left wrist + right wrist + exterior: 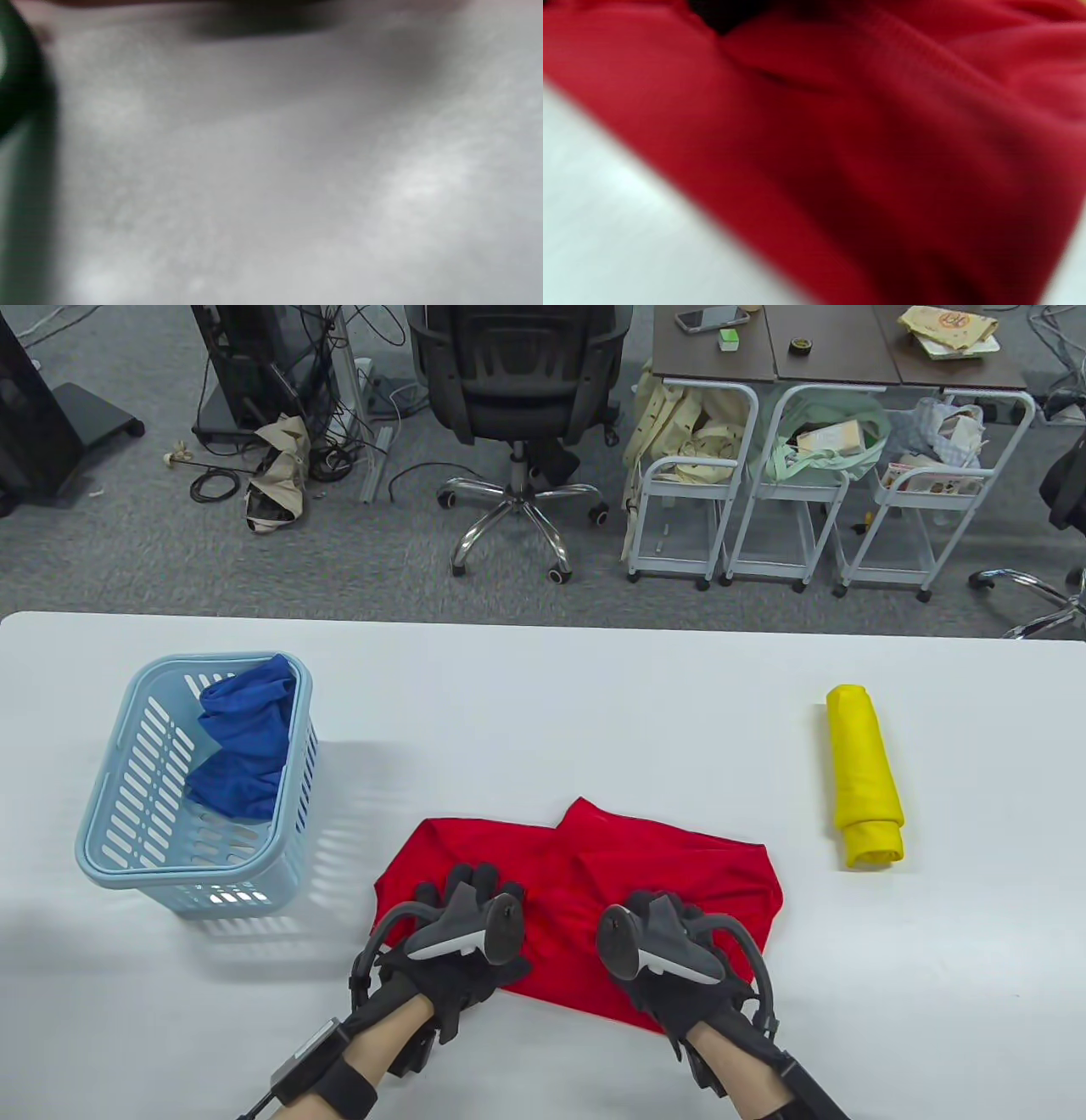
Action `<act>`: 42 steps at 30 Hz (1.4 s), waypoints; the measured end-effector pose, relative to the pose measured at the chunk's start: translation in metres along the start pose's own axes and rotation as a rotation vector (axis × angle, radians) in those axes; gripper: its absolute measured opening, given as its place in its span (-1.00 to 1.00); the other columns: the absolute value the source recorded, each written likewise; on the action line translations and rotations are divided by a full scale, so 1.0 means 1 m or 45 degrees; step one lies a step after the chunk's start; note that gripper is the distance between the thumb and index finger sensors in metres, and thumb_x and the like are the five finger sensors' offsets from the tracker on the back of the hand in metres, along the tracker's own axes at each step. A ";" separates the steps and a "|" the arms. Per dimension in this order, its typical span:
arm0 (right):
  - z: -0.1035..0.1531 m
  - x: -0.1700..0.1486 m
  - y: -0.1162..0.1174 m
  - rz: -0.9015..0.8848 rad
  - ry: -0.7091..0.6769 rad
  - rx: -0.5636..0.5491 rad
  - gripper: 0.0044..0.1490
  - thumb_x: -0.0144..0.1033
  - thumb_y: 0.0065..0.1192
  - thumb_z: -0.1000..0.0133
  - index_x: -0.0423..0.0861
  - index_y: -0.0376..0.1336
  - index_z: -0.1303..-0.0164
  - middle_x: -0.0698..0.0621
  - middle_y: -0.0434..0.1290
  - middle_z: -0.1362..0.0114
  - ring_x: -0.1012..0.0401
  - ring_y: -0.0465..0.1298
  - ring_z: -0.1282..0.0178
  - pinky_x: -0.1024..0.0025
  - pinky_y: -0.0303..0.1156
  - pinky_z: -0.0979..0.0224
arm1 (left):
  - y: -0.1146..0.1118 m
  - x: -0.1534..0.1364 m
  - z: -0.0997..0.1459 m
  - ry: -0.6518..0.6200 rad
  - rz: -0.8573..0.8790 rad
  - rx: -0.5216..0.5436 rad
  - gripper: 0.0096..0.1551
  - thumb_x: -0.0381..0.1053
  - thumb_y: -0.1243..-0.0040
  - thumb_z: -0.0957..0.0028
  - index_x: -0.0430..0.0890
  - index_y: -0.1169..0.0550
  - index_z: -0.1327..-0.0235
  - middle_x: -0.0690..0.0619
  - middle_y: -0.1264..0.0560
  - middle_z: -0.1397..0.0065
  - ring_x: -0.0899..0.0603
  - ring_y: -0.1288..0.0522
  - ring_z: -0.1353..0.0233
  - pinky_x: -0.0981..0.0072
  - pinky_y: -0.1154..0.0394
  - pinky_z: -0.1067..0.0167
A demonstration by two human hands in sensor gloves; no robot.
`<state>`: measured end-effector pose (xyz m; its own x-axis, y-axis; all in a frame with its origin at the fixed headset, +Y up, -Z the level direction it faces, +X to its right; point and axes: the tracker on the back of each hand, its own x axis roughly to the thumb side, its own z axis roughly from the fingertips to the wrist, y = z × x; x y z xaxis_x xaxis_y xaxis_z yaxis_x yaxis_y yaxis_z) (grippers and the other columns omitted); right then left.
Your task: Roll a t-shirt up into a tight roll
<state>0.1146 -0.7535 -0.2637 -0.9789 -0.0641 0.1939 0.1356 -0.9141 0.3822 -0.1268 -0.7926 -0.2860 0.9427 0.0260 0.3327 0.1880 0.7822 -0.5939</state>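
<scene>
Red shirt point(585, 891) lay folded into a wide band on the surface point(543, 687), near edge, centre; long axis ran left-right, slightly skewed, so the roll would most likely have to run along that axis from one short end, or away from the person off the near hem. Both hands sat on the near half of the shirt: left hand point(462, 929) on its left end, right hand point(670, 946) on its right part, roughly equal reach, neither clearly nearer. Rest of the cloth lay beyond the hands, away from the person. Left fingertips point(475, 878) lay on the cloth, lightly bent; couldn't tell whether they pinched any of it. Right fingers were hidden under the tracker, so grip state unknown there too. Right wrist view was a blur of red cloth point(865, 140) with a hem ridge and surface at lower left; no fingers resolved. Left wrist view was blurred grey surface only. No roll was visible yet, shirt flat with a few creases, so judged the task at or just before the first turn. Risk: skewed far edge and the raised flap at mid-top could make a roll go conical. Yellow roll point(864, 776) lay well apart on the right, end-on to the person. Basket point(110, 823) with blue cloth point(242, 746) stood to the left.
</scene>
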 end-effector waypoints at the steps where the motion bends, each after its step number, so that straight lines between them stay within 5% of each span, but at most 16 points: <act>1: 0.002 -0.010 -0.004 -0.008 0.039 -0.017 -0.51 -0.14 0.03 -0.33 0.02 0.13 -0.45 -0.06 0.08 -0.70 -0.10 0.10 -0.72 -0.17 0.03 -0.62 | 0.001 -0.004 0.000 0.010 0.013 0.003 0.01 0.50 0.55 -0.05 0.08 0.53 -0.49 -0.07 0.61 -0.62 -0.33 0.52 -0.64 -0.46 0.39 -0.45; 7: 0.040 -0.122 -0.027 -0.038 0.614 -0.011 -0.53 -0.11 0.21 -0.24 -0.03 0.32 -0.31 -0.10 0.30 -0.59 -0.12 0.31 -0.61 -0.17 0.20 -0.52 | 0.011 -0.058 -0.001 0.140 0.254 0.013 -0.04 0.43 0.39 -0.13 0.13 0.43 -0.55 -0.09 0.57 -0.64 -0.34 0.50 -0.65 -0.46 0.37 -0.45; 9: 0.053 -0.141 -0.029 -0.236 0.638 -0.043 -0.49 -0.08 0.26 -0.23 -0.05 0.32 -0.33 -0.15 0.26 -0.64 -0.17 0.26 -0.64 -0.19 0.18 -0.52 | 0.016 -0.064 0.003 0.173 0.312 0.048 -0.11 0.32 0.30 -0.22 0.14 0.36 -0.59 -0.11 0.53 -0.66 -0.36 0.47 -0.65 -0.45 0.36 -0.46; 12: 0.057 -0.138 -0.036 -0.091 0.774 -0.108 -0.35 -0.13 0.23 -0.26 -0.10 0.18 -0.51 -0.21 0.10 -0.71 -0.22 0.12 -0.69 -0.21 0.10 -0.55 | 0.023 -0.052 0.012 0.313 0.125 0.110 -0.16 0.22 0.26 -0.25 0.11 0.26 -0.65 -0.13 0.44 -0.71 -0.38 0.37 -0.69 -0.47 0.32 -0.47; 16: 0.040 -0.097 -0.029 -0.120 0.415 -0.161 -0.19 -0.08 0.05 -0.34 -0.04 -0.10 -0.75 -0.25 -0.18 -0.80 -0.27 -0.11 -0.76 -0.25 -0.03 -0.60 | 0.023 -0.025 0.017 0.248 0.055 0.202 -0.09 0.41 0.51 -0.14 0.07 0.29 -0.67 -0.16 0.40 -0.74 -0.39 0.32 -0.72 -0.48 0.25 -0.49; 18: 0.024 -0.056 -0.018 -0.193 -0.030 -0.065 -0.23 -0.12 -0.04 -0.37 0.11 -0.18 -0.76 -0.15 -0.33 -0.82 -0.22 -0.28 -0.79 -0.28 -0.17 -0.63 | 0.017 -0.012 0.009 0.188 0.065 0.188 -0.08 0.43 0.55 -0.10 0.08 0.29 -0.66 -0.15 0.40 -0.75 -0.38 0.30 -0.72 -0.47 0.22 -0.51; 22: 0.011 -0.002 -0.004 -0.126 -0.338 0.046 -0.31 -0.17 -0.11 -0.38 0.18 -0.11 -0.74 0.06 -0.27 -0.85 -0.11 -0.33 -0.85 -0.27 -0.27 -0.65 | 0.005 -0.008 -0.005 0.207 -0.009 0.059 -0.05 0.46 0.67 -0.03 0.06 0.48 -0.53 -0.17 0.53 -0.66 -0.43 0.40 -0.67 -0.47 0.24 -0.50; 26: 0.003 -0.018 0.006 -0.031 -0.190 0.189 -0.21 0.02 -0.13 -0.34 0.12 -0.18 -0.77 0.02 -0.22 -0.84 -0.12 -0.19 -0.85 -0.22 -0.18 -0.64 | 0.005 -0.022 -0.004 0.165 0.081 0.060 -0.03 0.49 0.57 -0.05 0.11 0.46 -0.54 -0.13 0.53 -0.66 -0.38 0.42 -0.68 -0.42 0.29 -0.51; 29: 0.012 -0.065 -0.004 -0.074 0.146 0.165 -0.23 0.09 -0.09 -0.31 0.03 0.06 -0.73 -0.05 0.03 -0.82 -0.18 -0.04 -0.82 -0.24 -0.07 -0.60 | 0.006 -0.032 -0.005 0.144 0.127 0.040 -0.03 0.50 0.52 -0.05 0.14 0.46 -0.53 -0.10 0.57 -0.64 -0.35 0.47 -0.66 -0.38 0.34 -0.50; 33: 0.037 -0.124 -0.014 -0.187 0.520 0.069 -0.30 0.14 0.00 -0.27 -0.06 0.49 -0.32 -0.06 0.45 -0.60 -0.18 0.29 -0.68 -0.22 0.11 -0.54 | 0.008 -0.038 -0.005 0.102 0.146 0.037 -0.04 0.47 0.45 -0.08 0.16 0.43 -0.54 -0.08 0.55 -0.65 -0.33 0.48 -0.66 -0.37 0.35 -0.50; 36: 0.052 -0.136 -0.030 -0.142 0.748 -0.082 -0.34 0.18 0.00 -0.28 -0.06 0.51 -0.13 -0.04 0.55 -0.42 -0.12 0.43 -0.55 -0.19 0.18 -0.51 | 0.014 -0.042 -0.002 0.144 0.120 0.071 -0.08 0.44 0.38 -0.10 0.19 0.36 -0.57 -0.07 0.49 -0.68 -0.34 0.40 -0.69 -0.39 0.29 -0.52; 40: 0.043 -0.114 -0.030 -0.161 0.494 -0.117 -0.36 0.11 0.08 -0.27 -0.03 0.34 -0.42 -0.06 0.37 -0.60 -0.14 0.31 -0.65 -0.19 0.14 -0.55 | 0.029 -0.029 0.017 0.447 -0.354 0.320 -0.14 0.35 0.29 -0.20 0.16 0.21 -0.67 -0.11 0.37 -0.76 -0.36 0.26 -0.74 -0.42 0.16 -0.55; 42: 0.029 -0.096 -0.020 -0.236 0.127 -0.024 -0.30 0.03 0.13 -0.27 0.04 0.17 -0.62 -0.07 0.17 -0.74 -0.15 0.17 -0.73 -0.19 0.09 -0.59 | 0.032 -0.018 0.025 0.472 -0.456 0.390 -0.13 0.40 0.42 -0.18 0.14 0.20 -0.71 -0.14 0.27 -0.80 -0.36 0.11 -0.77 -0.40 0.01 -0.56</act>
<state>0.2100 -0.7176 -0.2635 -0.9972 0.0677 0.0313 -0.0504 -0.9211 0.3860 -0.1448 -0.7523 -0.2934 0.8792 -0.4479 0.1626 0.4754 0.8476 -0.2356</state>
